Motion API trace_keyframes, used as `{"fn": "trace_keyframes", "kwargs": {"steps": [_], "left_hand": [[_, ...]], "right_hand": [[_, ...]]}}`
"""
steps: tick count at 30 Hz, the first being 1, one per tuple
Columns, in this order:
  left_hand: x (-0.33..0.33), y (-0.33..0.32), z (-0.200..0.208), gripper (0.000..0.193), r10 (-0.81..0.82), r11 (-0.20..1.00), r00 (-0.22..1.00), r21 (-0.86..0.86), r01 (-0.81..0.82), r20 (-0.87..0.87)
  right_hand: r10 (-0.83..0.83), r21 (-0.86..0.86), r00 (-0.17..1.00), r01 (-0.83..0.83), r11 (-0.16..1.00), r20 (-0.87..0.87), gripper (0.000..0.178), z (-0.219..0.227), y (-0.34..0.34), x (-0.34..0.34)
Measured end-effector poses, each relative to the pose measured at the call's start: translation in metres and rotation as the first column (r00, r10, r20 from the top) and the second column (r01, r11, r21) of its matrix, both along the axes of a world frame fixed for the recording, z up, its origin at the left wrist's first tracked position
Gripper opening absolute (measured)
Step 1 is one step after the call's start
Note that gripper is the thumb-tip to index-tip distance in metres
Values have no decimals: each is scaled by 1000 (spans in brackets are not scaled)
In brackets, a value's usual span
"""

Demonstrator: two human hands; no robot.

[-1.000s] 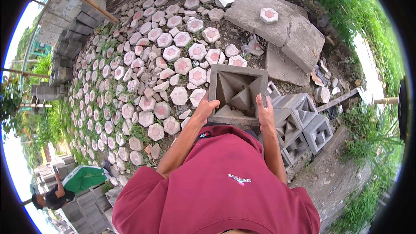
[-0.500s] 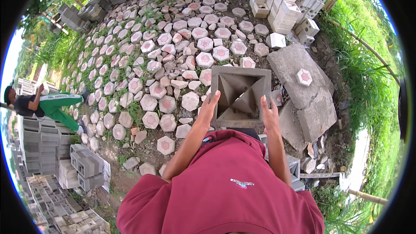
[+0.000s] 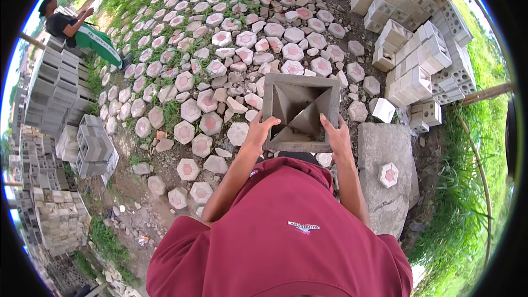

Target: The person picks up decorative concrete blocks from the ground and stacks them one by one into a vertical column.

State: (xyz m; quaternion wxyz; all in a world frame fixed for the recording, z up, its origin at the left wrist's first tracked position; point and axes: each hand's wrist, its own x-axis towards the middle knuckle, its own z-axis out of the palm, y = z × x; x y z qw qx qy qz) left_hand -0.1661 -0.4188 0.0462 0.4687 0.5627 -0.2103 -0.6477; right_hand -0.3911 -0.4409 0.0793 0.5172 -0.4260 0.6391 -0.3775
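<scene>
Bare earth (image 3: 162,217) scattered with stones (image 3: 164,144) makes up the open yard. Both hands hold one grey block between them: the left hand (image 3: 258,133) grips its left side, thumb over the rim, and the right hand (image 3: 339,135) grips its right side, thumb over the rim too. The block (image 3: 302,108) is held just beyond the hem of the red shirt (image 3: 275,242), hollow face up, with sloping inner walls. Beyond it and to the left lie many hexagonal pavers (image 3: 185,132), several pink-centred. Just right of the right forearm is a slab (image 3: 379,198) with one paver (image 3: 388,175) on it. Farther right stand pale blocks (image 3: 418,55), near a pole (image 3: 487,94) and tall grass (image 3: 456,214). Far left, a person (image 3: 63,26) in green trousers is beside stacked grey blocks (image 3: 55,82)
</scene>
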Motion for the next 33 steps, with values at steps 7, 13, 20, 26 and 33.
{"fn": "trace_keyframes", "kwargs": {"steps": [7, 13, 20, 26, 33], "left_hand": [[-17, -36, -9, 23, 218, 976, 976, 4, -218, 11], [-1, -49, -20, 26, 354, 928, 934, 105, -357, 44], [20, -84, -15, 25, 384, 915, 922, 114, -387, 51], [46, -133, 0, 23, 373, 924, 927, 68, -375, 42], [79, -187, 5, 24, 335, 942, 941, -3, -335, 52]], "right_hand": [[197, 11, 980, -198, 980, 38, 82, -20, -86, -15], [311, 19, 949, -312, 950, 49, 80, -19, -124, 8], [432, 47, 899, -435, 899, 69, 79, -25, -178, 32], [421, -54, 905, -418, 907, 57, 80, -42, -225, 56], [329, -35, 943, -327, 944, 55, 76, 1, -256, 86]]}}
